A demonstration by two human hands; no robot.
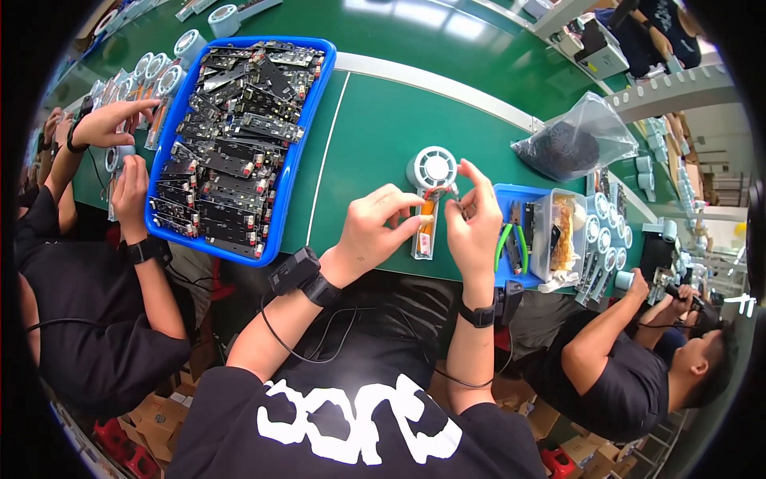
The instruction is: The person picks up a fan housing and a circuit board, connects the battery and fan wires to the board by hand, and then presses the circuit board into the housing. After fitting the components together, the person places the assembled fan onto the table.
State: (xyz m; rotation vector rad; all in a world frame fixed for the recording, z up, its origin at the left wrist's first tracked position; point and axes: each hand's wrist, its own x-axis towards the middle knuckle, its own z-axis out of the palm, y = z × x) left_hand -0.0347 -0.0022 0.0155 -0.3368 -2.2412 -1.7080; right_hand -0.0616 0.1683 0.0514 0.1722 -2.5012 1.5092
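A pale blue handheld fan (437, 169) lies on the green bench in front of me, its round grille at the far end. The handle (424, 243) is uncovered and shows an orange part inside, with red wires (436, 192) at the neck. My left hand (381, 229) comes over the handle from the left, thumb and forefinger closed together beside the wires. Something small and pale shows at its fingertips. From the right, my right hand (474, 222) pinches a small dark piece near the neck, too small to name; its forefinger is raised beside the grille.
Left stands a blue tray (275, 243) heaped with black circuit boards. To the right are a blue bin (504, 275) with green-handled pliers (511, 239), a clear box (550, 267) and a plastic bag (576, 148) of dark pieces. Co-workers sit on both sides, among more fans (604, 231).
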